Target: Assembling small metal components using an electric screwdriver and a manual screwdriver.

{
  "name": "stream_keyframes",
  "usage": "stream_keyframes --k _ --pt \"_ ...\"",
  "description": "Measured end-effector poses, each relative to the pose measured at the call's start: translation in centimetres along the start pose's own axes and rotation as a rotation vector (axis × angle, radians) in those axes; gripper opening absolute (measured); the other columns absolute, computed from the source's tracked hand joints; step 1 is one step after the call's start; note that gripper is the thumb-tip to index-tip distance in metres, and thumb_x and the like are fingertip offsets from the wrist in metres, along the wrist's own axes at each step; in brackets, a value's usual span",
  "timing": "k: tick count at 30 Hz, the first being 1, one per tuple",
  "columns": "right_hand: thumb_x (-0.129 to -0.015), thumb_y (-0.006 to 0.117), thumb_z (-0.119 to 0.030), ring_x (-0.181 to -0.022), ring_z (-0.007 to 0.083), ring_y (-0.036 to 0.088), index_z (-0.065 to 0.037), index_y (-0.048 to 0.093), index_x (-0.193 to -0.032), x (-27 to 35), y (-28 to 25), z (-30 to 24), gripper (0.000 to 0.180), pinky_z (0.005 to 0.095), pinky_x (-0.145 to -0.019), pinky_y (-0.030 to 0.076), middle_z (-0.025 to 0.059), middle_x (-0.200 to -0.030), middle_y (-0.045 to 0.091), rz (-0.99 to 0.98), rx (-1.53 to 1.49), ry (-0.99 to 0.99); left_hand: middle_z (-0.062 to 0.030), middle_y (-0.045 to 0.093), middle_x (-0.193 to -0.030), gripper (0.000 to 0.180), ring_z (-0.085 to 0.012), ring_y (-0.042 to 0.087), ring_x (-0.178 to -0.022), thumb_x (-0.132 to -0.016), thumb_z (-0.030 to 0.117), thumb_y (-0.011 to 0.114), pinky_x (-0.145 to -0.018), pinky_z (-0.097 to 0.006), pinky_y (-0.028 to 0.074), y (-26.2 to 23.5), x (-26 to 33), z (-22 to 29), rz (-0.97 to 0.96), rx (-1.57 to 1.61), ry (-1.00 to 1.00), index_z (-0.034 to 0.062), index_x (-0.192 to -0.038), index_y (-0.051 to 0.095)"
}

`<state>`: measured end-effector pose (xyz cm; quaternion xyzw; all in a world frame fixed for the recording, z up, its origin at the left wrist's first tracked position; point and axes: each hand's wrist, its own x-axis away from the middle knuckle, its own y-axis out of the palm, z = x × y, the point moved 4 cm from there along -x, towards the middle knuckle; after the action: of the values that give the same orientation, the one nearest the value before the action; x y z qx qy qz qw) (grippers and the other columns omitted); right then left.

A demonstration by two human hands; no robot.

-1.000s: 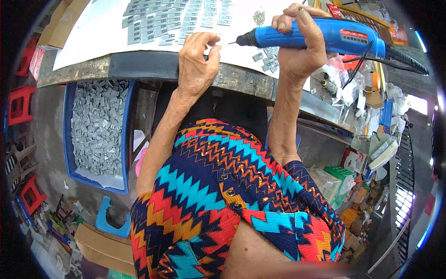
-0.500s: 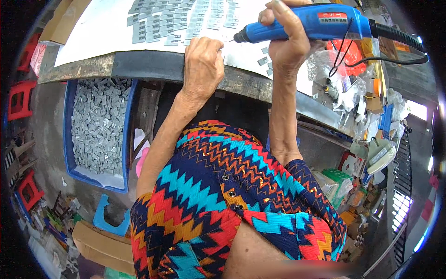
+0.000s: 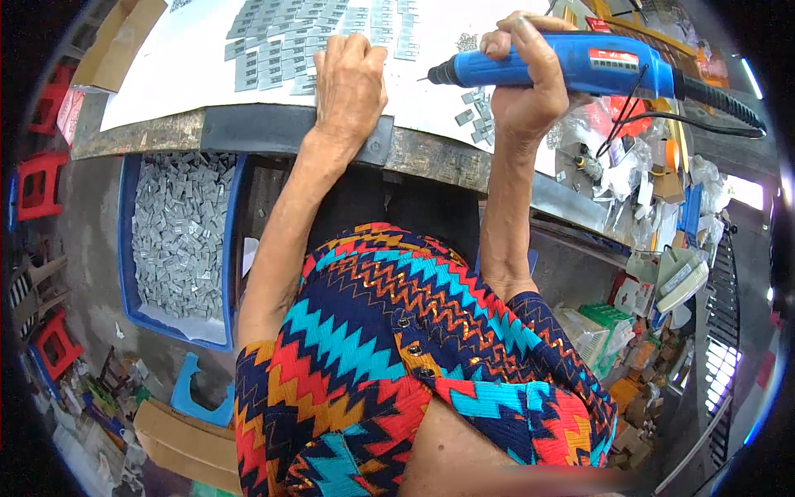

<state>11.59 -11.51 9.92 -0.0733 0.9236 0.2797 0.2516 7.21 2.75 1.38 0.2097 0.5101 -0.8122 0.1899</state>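
My right hand (image 3: 534, 87) is wrapped round a blue electric screwdriver (image 3: 580, 65), held level above the table with its black nose and thin bit pointing left. Its bit touches nothing. Over the near edge of several rows of small flat grey pieces (image 3: 286, 45), my left hand (image 3: 349, 91) rests back upward, fingers curled down and close together. Its fingertips are hidden, so whatever they pinch does not show. A few loose grey pieces (image 3: 476, 116) lie on the white sheet (image 3: 182, 83) below the screwdriver. Beyond its nose sits a small heap of tiny parts (image 3: 468, 41).
A blue bin (image 3: 126, 248) full of grey pieces stands below the table's left front edge (image 3: 439, 157). The screwdriver's black cable (image 3: 720, 95) runs off right. Plastic bags and clutter (image 3: 617, 157) cover the table's right end. Red stools (image 3: 41, 182) stand far left.
My left hand has moved away from the screwdriver bit, up and slightly left onto the grey rows. The right hand and screwdriver have shifted a little right. The view has shifted slightly.
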Motion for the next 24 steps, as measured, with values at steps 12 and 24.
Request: stream_keyframes --k 12,24 --pt "-0.075 0.053 -0.004 -0.059 0.0176 0.053 0.004 0.053 -0.09 0.1 -1.7 -1.2 0.017 0.0351 -0.061 0.045 0.0145 -0.074 0.055 -0.044 0.042 0.06 -0.0034 0.057 -0.089 0.019 -0.0216 0.048 -0.091 -0.072 0.004 0.065 -0.075 -0.036 0.035 1.3 -0.3 -0.4 -0.042 -0.121 0.075 0.0077 -0.091 0.066" --pt "-0.075 0.054 -0.004 -0.058 0.0179 0.054 0.005 0.053 -0.09 0.2 -1.7 -1.2 0.017 0.0356 -0.061 0.045 0.0146 -0.073 0.055 -0.059 0.112 0.021 -0.0018 0.058 -0.092 0.019 -0.0203 0.048 -0.094 -0.072 0.006 0.066 -0.078 -0.037 0.033 0.9 0.5 -0.7 -0.061 -0.076 0.073 0.0085 -0.092 0.065"
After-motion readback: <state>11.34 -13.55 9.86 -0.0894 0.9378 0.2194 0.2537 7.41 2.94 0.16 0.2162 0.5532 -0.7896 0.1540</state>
